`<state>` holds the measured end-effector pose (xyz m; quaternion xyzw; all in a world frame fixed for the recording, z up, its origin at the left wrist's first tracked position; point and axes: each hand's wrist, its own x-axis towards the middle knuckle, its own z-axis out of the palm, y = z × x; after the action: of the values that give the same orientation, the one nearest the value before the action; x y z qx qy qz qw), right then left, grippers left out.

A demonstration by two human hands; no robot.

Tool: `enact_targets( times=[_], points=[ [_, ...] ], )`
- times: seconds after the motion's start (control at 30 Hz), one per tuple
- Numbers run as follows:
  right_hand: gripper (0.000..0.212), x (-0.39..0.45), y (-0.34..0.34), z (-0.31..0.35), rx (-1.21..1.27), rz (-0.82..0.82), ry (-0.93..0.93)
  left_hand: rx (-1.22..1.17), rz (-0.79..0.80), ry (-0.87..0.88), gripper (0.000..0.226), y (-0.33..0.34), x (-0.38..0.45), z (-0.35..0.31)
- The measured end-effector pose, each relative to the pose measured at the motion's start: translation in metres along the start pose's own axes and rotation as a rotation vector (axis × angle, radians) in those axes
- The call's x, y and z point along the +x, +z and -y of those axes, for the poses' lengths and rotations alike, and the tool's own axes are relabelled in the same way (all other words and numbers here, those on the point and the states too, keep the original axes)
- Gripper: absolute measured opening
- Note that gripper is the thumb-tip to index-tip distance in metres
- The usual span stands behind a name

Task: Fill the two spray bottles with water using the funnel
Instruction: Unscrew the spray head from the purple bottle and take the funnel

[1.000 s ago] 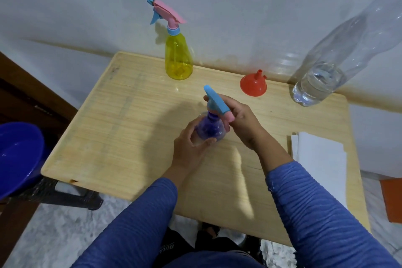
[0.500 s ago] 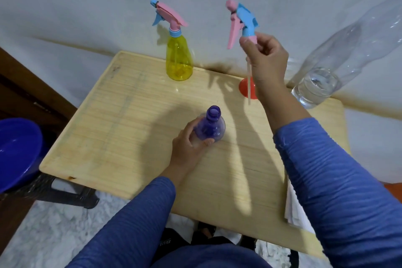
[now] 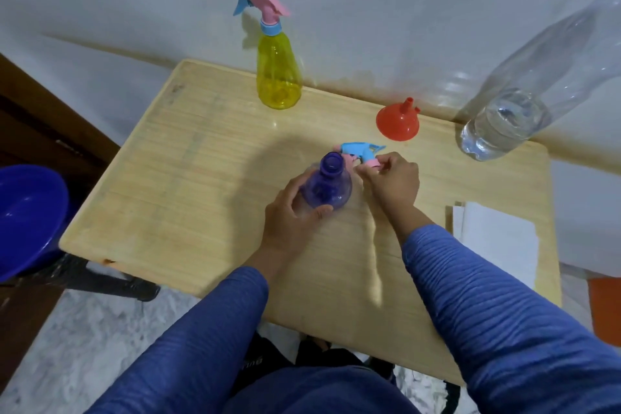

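A purple spray bottle (image 3: pixel 327 190) stands open-necked at the middle of the wooden table (image 3: pixel 188 185), and my left hand (image 3: pixel 290 215) grips its body. Its blue and pink spray head (image 3: pixel 361 153) lies low on the table just right of the bottle, pinched at the collar by my right hand (image 3: pixel 391 183). A yellow spray bottle (image 3: pixel 278 77) with its pink head on stands at the back. An orange funnel (image 3: pixel 397 123) sits mouth down at the back right. A large clear water bottle (image 3: pixel 524 97) with water in its base stands beside the funnel.
A stack of white paper (image 3: pixel 497 239) lies on the table's right edge. A blue basin (image 3: pixel 27 218) sits on a stand left of the table. The wall runs close behind the table. My legs are under the near edge.
My right hand unscrewed the spray head, lifted it high off the purple bottle, then brought it down to the table beside the bottle. My left hand kept hold of the bottle.
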<state>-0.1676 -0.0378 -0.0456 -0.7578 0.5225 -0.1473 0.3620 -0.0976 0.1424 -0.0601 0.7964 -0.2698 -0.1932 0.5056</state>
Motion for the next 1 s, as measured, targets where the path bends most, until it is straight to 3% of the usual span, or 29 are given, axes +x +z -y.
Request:
enact_targets(
  times=[0.27,0.47,0.6,0.87,1.0],
  points=[
    [0.050,0.016,0.012,0.015,0.016,0.054,-0.033,0.009,0.004,0.009,0.068,0.001,0.000,0.000],
    [0.063,0.038,-0.006,0.011,0.142,-0.289,-0.033,0.001,-0.017,0.000,0.069,0.002,0.001,0.000],
    [0.084,0.061,-0.012,0.012,0.156,-0.214,0.003,-0.020,-0.022,-0.025,0.069,0.003,0.000,0.001],
    [0.066,0.078,-0.017,0.008,0.029,-0.145,0.061,-0.043,-0.011,-0.013,0.068,0.002,0.001,-0.002],
    [0.066,0.070,-0.020,0.012,0.132,-0.148,0.027,-0.044,-0.003,-0.014,0.066,0.002,0.001,-0.002]
  ],
)
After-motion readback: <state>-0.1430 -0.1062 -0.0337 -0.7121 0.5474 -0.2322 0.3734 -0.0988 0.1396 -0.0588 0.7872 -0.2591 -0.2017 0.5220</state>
